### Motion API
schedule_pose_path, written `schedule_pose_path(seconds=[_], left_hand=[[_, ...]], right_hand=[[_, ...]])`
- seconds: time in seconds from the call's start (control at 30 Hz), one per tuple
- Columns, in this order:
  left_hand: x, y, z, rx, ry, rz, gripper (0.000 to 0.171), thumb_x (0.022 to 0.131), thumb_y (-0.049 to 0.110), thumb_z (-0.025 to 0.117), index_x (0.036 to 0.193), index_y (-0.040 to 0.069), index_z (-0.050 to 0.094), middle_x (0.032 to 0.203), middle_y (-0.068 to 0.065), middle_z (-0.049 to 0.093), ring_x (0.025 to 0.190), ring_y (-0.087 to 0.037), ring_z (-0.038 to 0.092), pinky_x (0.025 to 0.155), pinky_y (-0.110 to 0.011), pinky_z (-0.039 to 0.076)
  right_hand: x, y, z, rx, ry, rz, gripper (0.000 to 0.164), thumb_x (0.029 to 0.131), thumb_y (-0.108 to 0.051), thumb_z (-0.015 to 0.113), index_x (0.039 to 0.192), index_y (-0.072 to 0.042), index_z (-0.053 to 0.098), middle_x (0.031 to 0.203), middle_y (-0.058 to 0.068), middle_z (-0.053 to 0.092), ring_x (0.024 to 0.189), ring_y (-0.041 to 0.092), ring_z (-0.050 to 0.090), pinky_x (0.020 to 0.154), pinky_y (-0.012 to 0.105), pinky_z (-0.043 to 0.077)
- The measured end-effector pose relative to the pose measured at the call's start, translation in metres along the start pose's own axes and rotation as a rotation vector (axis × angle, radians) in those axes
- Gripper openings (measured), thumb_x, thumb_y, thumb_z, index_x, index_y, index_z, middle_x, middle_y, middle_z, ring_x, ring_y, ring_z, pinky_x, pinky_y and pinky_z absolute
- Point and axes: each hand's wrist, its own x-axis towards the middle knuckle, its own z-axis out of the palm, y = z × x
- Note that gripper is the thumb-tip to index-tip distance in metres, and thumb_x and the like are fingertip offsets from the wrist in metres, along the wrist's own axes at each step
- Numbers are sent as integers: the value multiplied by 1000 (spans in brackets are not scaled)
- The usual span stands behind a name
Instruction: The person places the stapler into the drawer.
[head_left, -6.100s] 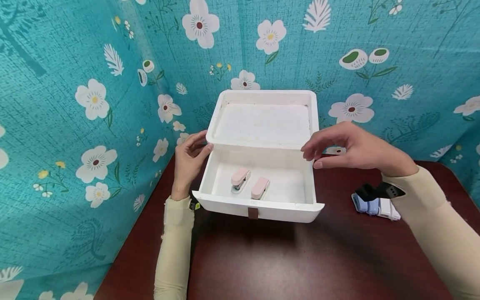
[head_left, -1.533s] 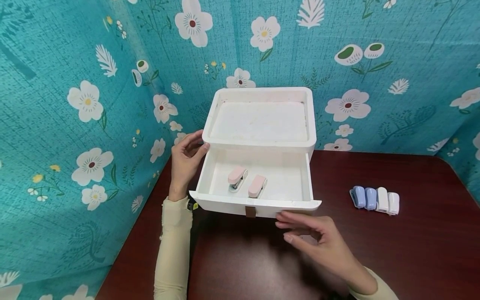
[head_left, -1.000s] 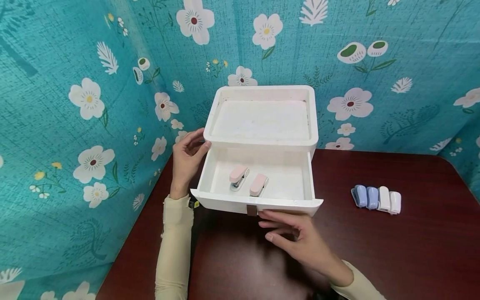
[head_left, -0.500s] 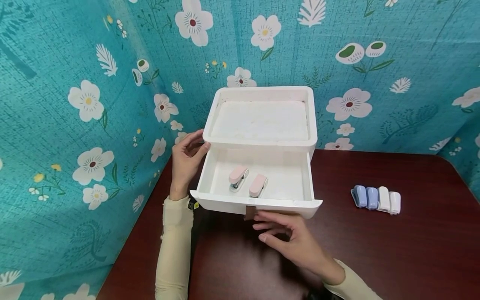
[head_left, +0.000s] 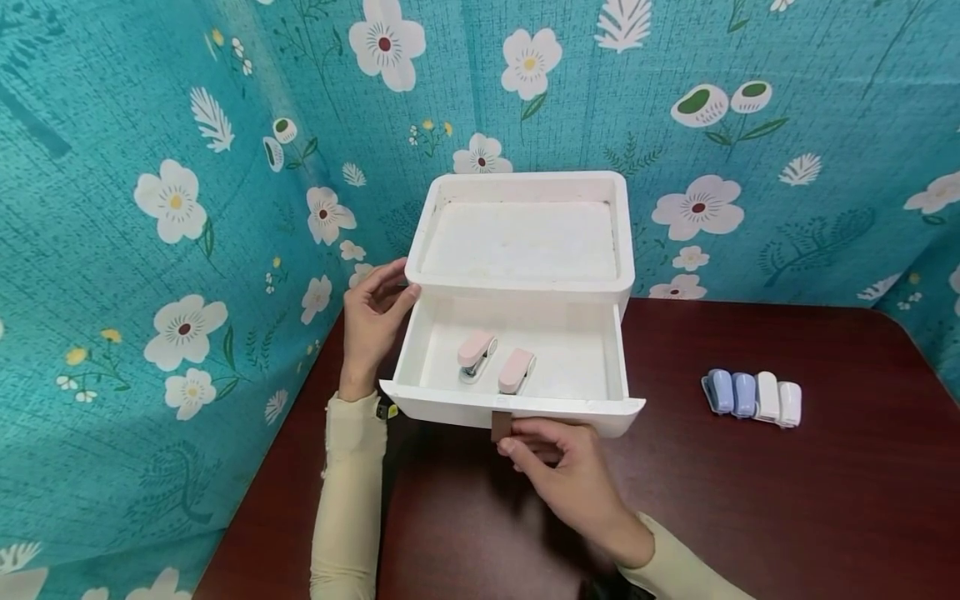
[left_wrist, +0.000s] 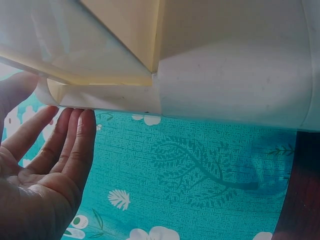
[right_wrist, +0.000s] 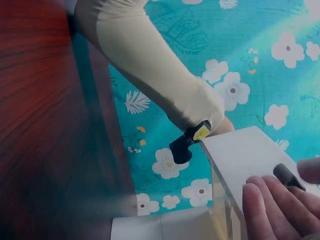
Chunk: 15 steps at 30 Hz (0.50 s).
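A white drawer box (head_left: 525, 290) stands on the table with its drawer (head_left: 585, 350) pulled out toward me. Two small pink staplers (head_left: 476, 350) lie in the drawer; one of them, the right stapler (head_left: 517, 372), is nearer the front. My right hand (head_left: 573, 479) pinches the brown pull tab (head_left: 500, 426) at the middle of the drawer front between thumb and fingers. In the right wrist view the tab shows dark beside the fingers. My left hand (head_left: 371, 329) rests on the box's left front corner, its nearly straight fingers (left_wrist: 85, 145) touching the side wall.
On the right of the dark red table (head_left: 750, 500) sits a row of several small blue and white staplers (head_left: 753, 398). A teal flowered cloth (head_left: 600, 100) hangs close behind the box and along the left. The box's shallow top tray has a raised rim.
My right hand has gone from the box's right side down to the drawer front, then left to the pull tab, where its thumb has closed in. My left hand and the drawer stay put.
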Motion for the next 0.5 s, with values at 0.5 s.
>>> schedule_pose_path(seconds=[0.5], left_hand=[[1,0,0,2,-5,-5,40,94,6,76,133,2,70,128,-22,71,107,-10,73,90,-20,62]], right_hand=[[5,0,8,-73,99,-136,10,90,7,75,95,0,78,82,14,79,68,-8,67,54,22,61]])
